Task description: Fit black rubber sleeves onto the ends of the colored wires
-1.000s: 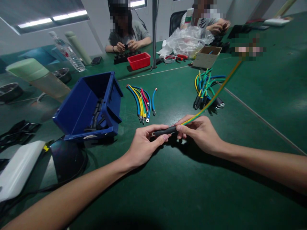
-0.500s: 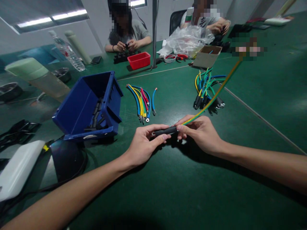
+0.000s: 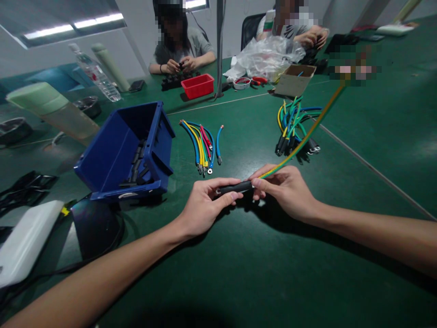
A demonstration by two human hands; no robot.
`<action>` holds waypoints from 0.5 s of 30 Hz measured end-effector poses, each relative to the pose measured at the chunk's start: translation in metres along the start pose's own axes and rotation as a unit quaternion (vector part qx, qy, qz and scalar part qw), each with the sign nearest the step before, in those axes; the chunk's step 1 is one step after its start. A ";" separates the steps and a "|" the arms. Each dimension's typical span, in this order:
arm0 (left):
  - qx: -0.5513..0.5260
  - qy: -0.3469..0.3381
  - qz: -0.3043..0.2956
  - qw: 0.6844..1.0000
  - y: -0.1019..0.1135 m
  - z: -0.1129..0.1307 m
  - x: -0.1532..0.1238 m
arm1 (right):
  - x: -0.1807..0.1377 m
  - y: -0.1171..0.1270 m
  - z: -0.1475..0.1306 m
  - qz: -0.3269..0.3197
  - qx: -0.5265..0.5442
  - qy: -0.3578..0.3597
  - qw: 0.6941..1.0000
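Note:
My left hand (image 3: 206,205) is closed around a short black tube (image 3: 239,187), thumb and fingers pinching it just above the green table (image 3: 239,273). My right hand (image 3: 285,189) pinches a yellow-green wire (image 3: 307,134) where it enters the tube's right end. The wire runs up and to the right, away from me. A loose row of blue, yellow and red wires with ring terminals (image 3: 203,143) lies beyond my left hand. A bundle of wires with black tubes on their ends (image 3: 295,127) lies beyond my right hand.
A tilted blue bin (image 3: 126,152) holding black tubes stands at left, with bottles (image 3: 95,73) behind it. Two other people work at the far side near a red tray (image 3: 198,86), plastic bags (image 3: 266,57) and a cardboard box (image 3: 295,79). A white device (image 3: 27,241) lies near left.
Almost nothing differs; my left fingers have shifted slightly on the black tube. Both hands stay in place.

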State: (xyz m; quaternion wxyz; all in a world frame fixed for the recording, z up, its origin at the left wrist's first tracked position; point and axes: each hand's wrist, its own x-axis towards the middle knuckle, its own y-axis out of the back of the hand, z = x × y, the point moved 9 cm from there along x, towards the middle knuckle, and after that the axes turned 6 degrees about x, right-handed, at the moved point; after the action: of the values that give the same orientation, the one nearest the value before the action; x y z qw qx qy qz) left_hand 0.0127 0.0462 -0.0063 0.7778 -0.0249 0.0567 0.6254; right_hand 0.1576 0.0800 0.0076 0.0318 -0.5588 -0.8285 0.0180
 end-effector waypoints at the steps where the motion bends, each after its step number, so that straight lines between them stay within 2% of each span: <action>1: 0.002 0.001 0.001 1.000 0.000 0.000 0.000 | 0.000 0.000 0.000 0.001 -0.001 -0.001 1.000; 15: 0.009 0.007 0.002 1.000 0.001 -0.002 0.000 | -0.001 0.001 0.002 0.002 0.002 -0.005 1.000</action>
State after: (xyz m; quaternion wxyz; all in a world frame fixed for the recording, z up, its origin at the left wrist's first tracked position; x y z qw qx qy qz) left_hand 0.0119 0.0465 -0.0084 0.7766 -0.0225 0.0680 0.6259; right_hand 0.1584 0.0794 0.0060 0.0292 -0.5601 -0.8276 0.0228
